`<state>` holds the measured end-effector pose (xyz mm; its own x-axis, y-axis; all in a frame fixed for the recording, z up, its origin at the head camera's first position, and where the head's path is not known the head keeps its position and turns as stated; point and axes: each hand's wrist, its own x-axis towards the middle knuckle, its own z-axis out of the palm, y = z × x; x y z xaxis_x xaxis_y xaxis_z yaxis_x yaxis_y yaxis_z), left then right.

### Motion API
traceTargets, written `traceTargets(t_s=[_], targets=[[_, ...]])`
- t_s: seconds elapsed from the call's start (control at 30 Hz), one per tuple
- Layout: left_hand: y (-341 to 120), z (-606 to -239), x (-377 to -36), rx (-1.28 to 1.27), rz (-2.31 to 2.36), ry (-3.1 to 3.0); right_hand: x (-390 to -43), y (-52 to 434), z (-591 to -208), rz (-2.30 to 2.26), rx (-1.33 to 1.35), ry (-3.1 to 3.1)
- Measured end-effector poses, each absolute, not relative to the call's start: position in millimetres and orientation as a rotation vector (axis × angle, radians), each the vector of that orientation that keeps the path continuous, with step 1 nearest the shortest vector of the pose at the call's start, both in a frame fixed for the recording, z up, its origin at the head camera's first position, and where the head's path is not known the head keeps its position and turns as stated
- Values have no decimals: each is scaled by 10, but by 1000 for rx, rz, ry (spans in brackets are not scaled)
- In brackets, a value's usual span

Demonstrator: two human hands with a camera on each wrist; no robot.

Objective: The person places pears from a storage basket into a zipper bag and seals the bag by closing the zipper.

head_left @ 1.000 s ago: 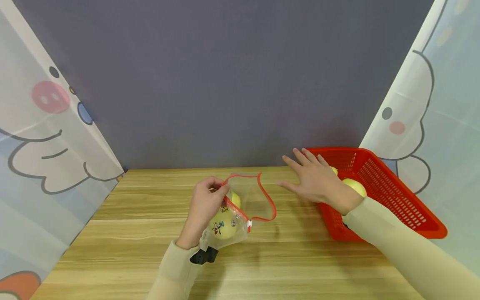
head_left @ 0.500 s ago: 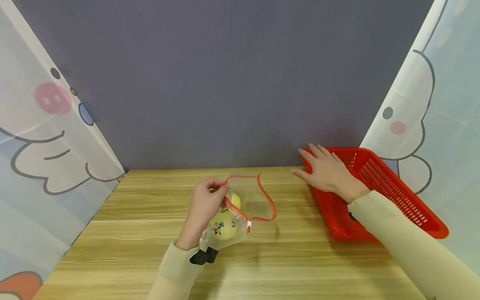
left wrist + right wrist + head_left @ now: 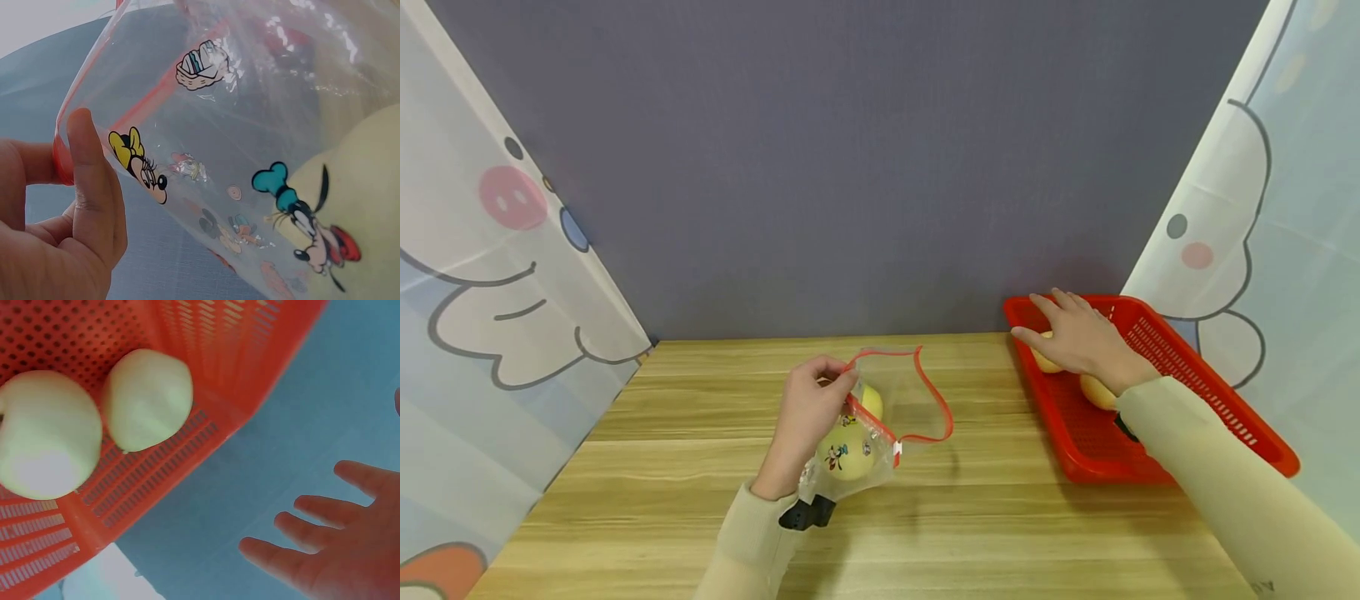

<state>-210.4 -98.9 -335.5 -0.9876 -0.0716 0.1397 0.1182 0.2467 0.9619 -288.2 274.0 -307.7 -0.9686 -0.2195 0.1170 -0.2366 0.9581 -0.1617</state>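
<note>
Two pale yellow fruits lie in the red basket [image 3: 1210,392] at the table's right edge, toward the far corner, and the right hand [image 3: 1078,337] hovers right over them, fingers spread and relaxed, gripping nothing. One fruit [image 3: 1045,360] peeks out under the fingertips, the other [image 3: 1097,392] sits just beside the wrist. From the right wrist view both show clearly against the basket's slotted floor, touching each other, with the fingers [image 3: 325,512] wide and apart from them.

Near the middle of the table [image 3: 700,500], the left hand [image 3: 808,417] pinches the red zip edge of the clear cartoon-printed bag [image 3: 880,417], thumb and fingers closed on the rim, mouth held open toward the basket. At least one yellow fruit [image 3: 846,454] is already inside.

My read: this is the reach for another fruit. Next it calls for lowering the hand, closing the fingers round the nearer fruit and carrying it across to the open mouth, with the rim held steady.
</note>
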Motion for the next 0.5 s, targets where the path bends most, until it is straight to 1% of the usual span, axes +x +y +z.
traceTargets(t_s=[0.5], targets=[[-984, -3359, -2098, -41, -1836, -2355, -2977, 3207, -3247, 344, 192, -3119]])
